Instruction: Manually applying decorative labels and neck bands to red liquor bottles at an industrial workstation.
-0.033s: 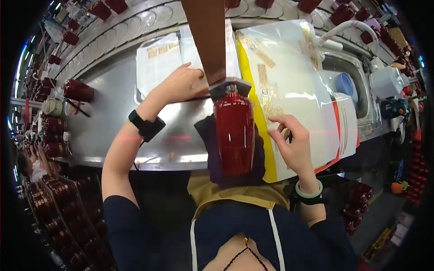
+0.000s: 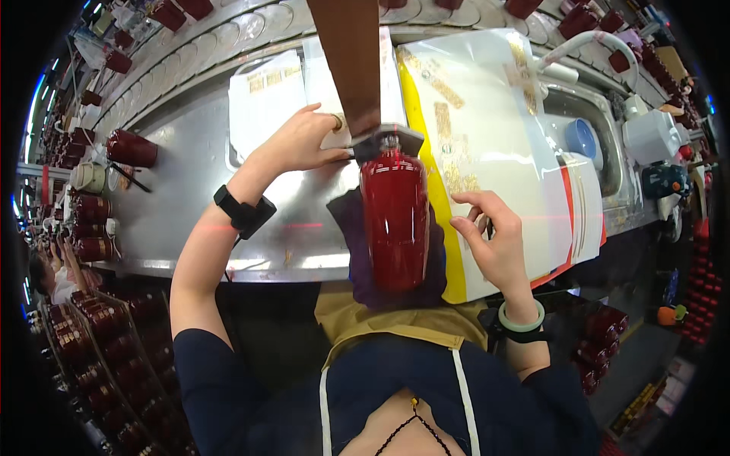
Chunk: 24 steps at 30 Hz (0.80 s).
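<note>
A glossy dark red bottle (image 2: 395, 228) lies in the middle, its neck at a grey metal bracket (image 2: 407, 140) and its body over a dark purple cloth (image 2: 350, 224). My left hand (image 2: 308, 143) is at the bracket's left side, fingers bent inward. Its fingertips pass behind a brown upright bar (image 2: 346, 61), so what they grip is hidden. My right hand (image 2: 493, 237) hovers right of the bottle, over a clear plastic sheet (image 2: 517, 182) bearing gold decals (image 2: 460, 178). Its fingers are loosely curled, thumb and index tips apart, with nothing seen between them.
White papers (image 2: 266, 106) lie on the steel counter (image 2: 182, 197). At right are a sink (image 2: 608, 125) with a blue cup (image 2: 581, 137), a curved white tap (image 2: 589, 42) and a white bottle (image 2: 650, 138). Red vessels stand around; one (image 2: 131, 148) is on the counter's left.
My left hand has shifted very slightly at the bracket. Otherwise the bottle and my right hand look nearly unchanged.
</note>
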Each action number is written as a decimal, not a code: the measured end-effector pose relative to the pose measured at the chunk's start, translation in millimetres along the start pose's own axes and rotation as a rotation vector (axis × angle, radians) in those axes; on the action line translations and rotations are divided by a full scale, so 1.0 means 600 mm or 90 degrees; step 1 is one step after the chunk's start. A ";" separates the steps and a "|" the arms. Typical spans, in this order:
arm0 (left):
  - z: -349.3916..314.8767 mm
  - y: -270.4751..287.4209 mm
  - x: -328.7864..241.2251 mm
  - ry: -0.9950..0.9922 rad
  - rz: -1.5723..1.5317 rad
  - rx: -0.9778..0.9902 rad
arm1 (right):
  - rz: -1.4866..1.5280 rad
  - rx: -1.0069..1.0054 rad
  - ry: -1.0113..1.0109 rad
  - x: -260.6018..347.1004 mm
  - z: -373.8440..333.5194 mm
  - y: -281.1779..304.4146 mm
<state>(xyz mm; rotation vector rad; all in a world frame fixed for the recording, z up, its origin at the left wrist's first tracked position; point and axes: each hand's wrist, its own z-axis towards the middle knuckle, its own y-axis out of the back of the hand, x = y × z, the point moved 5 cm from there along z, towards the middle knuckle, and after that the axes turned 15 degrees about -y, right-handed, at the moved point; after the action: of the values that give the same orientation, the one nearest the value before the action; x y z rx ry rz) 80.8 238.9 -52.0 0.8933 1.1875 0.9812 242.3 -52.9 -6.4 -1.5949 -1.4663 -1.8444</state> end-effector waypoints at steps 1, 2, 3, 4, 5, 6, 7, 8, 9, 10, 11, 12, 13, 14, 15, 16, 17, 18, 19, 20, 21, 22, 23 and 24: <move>-0.010 0.004 -0.011 -0.022 0.019 -0.025 | 0.011 0.010 0.012 0.001 -0.002 0.000; -0.011 0.008 -0.018 -0.003 0.001 -0.037 | 0.014 0.041 0.029 -0.004 -0.005 -0.002; -0.011 0.012 -0.023 0.015 -0.017 -0.048 | 0.014 0.047 0.022 -0.002 -0.014 -0.005; -0.016 0.014 -0.030 0.016 0.006 -0.062 | 0.020 0.077 0.042 0.010 -0.026 -0.010; -0.015 0.015 -0.037 0.015 -0.005 -0.082 | 0.027 0.103 0.064 0.018 -0.033 -0.013; -0.015 0.013 -0.038 0.076 -0.040 -0.084 | -0.037 0.149 0.077 0.017 -0.045 -0.019; -0.016 0.013 -0.041 0.138 -0.075 -0.086 | -0.038 0.150 0.075 0.016 -0.052 -0.026; -0.020 0.009 -0.043 0.139 -0.076 -0.086 | -0.073 0.100 0.140 0.025 -0.062 -0.037; -0.026 0.005 -0.037 0.179 -0.100 -0.107 | -0.109 0.049 0.206 0.035 -0.073 -0.045; -0.032 0.001 -0.032 0.218 -0.124 -0.128 | -0.128 0.098 0.147 0.029 -0.079 -0.057; -0.033 -0.005 -0.032 0.218 -0.124 -0.129 | -0.128 0.099 0.147 0.025 -0.080 -0.069; -0.033 -0.005 -0.035 0.209 -0.116 -0.156 | -0.144 0.041 0.167 0.021 -0.078 -0.080; -0.033 -0.004 -0.039 0.201 -0.109 -0.184 | -0.159 -0.017 0.187 0.017 -0.077 -0.087; -0.034 -0.007 -0.040 0.202 -0.106 -0.185 | -0.140 -0.020 0.212 0.015 -0.074 -0.096; -0.035 -0.011 -0.041 0.206 -0.093 -0.182 | -0.139 -0.020 0.215 0.016 -0.076 -0.095; -0.036 -0.013 -0.040 0.210 -0.080 -0.180 | -0.168 -0.016 0.218 0.021 -0.079 -0.091; -0.038 -0.015 -0.041 0.214 -0.077 -0.180 | -0.194 -0.009 0.221 0.027 -0.084 -0.089; -0.039 -0.014 -0.040 0.215 -0.083 -0.194 | -0.223 -0.028 0.230 0.039 -0.089 -0.084; -0.042 -0.015 -0.041 0.216 -0.089 -0.207 | -0.221 -0.024 0.233 0.049 -0.096 -0.082; -0.035 -0.009 -0.048 0.212 -0.092 -0.196 | -0.237 -0.021 0.256 0.060 -0.103 -0.078; -0.030 -0.004 -0.054 0.211 -0.092 -0.197 | -0.254 -0.017 0.279 0.066 -0.108 -0.078; -0.027 -0.001 -0.056 0.226 -0.129 -0.218 | -0.205 0.001 0.238 0.057 -0.101 -0.081; -0.027 0.000 -0.057 0.240 -0.165 -0.237 | -0.138 -0.044 0.208 0.044 -0.093 -0.086; -0.033 -0.004 -0.048 0.257 -0.156 -0.210 | -0.152 -0.054 0.200 0.026 -0.084 -0.094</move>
<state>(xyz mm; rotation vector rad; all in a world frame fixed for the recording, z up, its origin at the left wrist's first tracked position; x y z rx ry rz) 59.0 211.7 -47.9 0.2843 1.3816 1.1451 166.1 -63.7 -13.9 -1.1329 -1.5007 -2.1968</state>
